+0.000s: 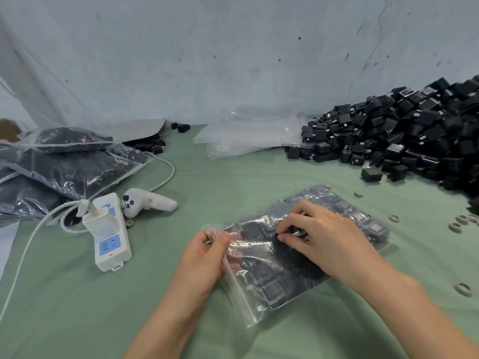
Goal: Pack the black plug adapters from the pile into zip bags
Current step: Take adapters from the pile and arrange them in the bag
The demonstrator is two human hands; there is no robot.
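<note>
Green table (77,307); zip bag (272,278) seemingly in left grip (204,257).

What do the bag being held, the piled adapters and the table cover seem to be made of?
Zip bag: thin clear plastic film, glossy, creased with glare. Adapters: hard black plastic, mostly matte, boxy with sharp edges. Table cover: likely a green cloth or soft mat, matte, faintly wrinkled.

Power strip (111,237), controller (147,202) (both white)
</note>
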